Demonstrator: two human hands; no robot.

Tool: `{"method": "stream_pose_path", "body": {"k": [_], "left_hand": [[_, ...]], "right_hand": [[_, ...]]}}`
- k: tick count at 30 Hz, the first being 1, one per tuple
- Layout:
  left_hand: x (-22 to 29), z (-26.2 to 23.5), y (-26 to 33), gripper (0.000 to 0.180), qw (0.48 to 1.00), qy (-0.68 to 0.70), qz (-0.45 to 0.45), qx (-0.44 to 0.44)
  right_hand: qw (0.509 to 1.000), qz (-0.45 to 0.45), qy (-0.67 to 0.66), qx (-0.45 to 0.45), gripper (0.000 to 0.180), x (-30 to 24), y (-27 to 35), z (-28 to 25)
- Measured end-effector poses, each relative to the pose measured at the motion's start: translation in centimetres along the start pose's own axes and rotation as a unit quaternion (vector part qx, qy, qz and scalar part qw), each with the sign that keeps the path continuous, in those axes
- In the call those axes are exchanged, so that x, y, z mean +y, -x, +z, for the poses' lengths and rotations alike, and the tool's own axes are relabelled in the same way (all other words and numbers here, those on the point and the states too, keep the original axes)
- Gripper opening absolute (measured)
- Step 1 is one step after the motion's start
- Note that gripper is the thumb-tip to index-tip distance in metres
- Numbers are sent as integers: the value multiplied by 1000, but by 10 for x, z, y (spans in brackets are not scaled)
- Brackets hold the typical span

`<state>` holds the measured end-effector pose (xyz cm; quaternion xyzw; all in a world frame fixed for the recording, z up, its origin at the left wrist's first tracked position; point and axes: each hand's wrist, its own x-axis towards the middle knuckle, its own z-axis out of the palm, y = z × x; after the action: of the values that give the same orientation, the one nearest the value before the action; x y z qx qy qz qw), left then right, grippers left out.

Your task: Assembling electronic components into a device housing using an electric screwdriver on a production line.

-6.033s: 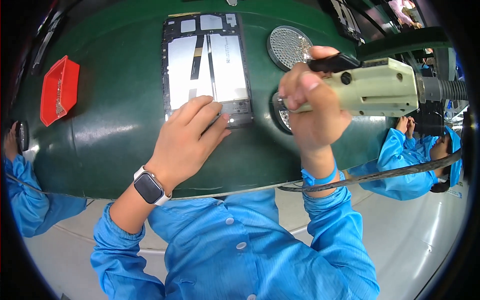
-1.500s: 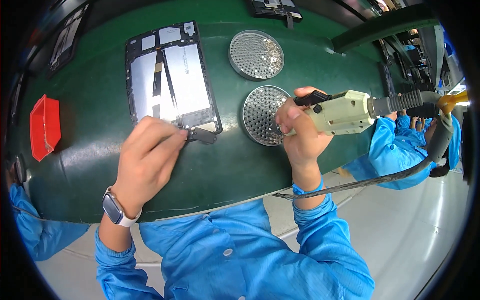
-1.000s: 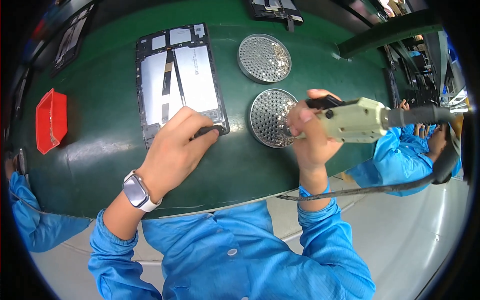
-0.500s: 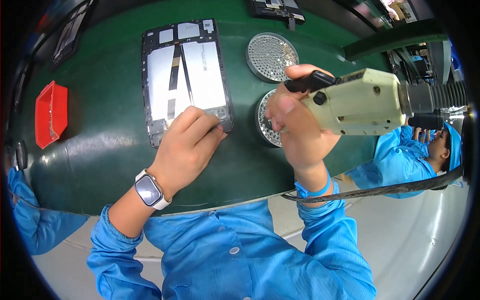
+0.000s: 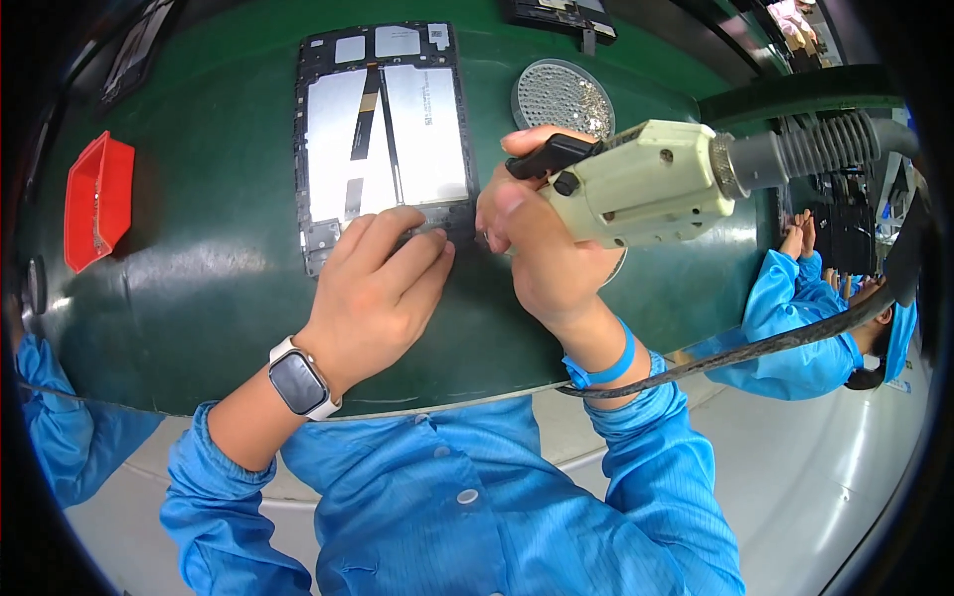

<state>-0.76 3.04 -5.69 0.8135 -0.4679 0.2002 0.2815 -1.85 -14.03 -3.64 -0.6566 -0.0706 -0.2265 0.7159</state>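
An opened tablet (image 5: 427, 139), with a black frame, silver panels and a dark ribbon strip, lies on the green table. My left hand (image 5: 373, 298) is at its lower end, fingers curled together on the black edge; the fingertips are partly hidden. My right hand (image 5: 552, 248) is wrapped around a pale yellow-green electric screwdriver (image 5: 651, 184) with a black lever. The driver's front end points toward the tablet's lower right corner, and its tip is hidden by my fingers. Beneath that hand, a second round tray (image 5: 620, 266) shows only a sliver of rim.
A round perforated tray (image 5: 547, 94) with small metal pieces stands beyond my right hand. At the left sits a red bin (image 5: 114, 204) holding small parts. A black cable (image 5: 755, 353) runs past my right wrist. Another person (image 5: 795, 323) in blue is at the right.
My right hand has brought the screwdriver left, off the lower tray to beside the tablet's lower right corner. My left hand stays at the tablet's lower end, its fingers slightly shifted.
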Motion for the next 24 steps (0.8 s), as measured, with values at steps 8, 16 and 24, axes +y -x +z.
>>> {"method": "stream_pose_path", "body": {"k": [8, 16, 24], "left_hand": [[1, 0, 1, 21, 1000, 14, -15, -3], [7, 0, -1, 23, 997, 57, -33, -33], [8, 1, -3, 20, 998, 49, -30, -21]], "right_hand": [[999, -18, 24, -43, 26, 1, 0, 0], [1000, 24, 15, 6, 31, -7, 1, 5], [994, -40, -40, 93, 27, -35, -23, -64]]}}
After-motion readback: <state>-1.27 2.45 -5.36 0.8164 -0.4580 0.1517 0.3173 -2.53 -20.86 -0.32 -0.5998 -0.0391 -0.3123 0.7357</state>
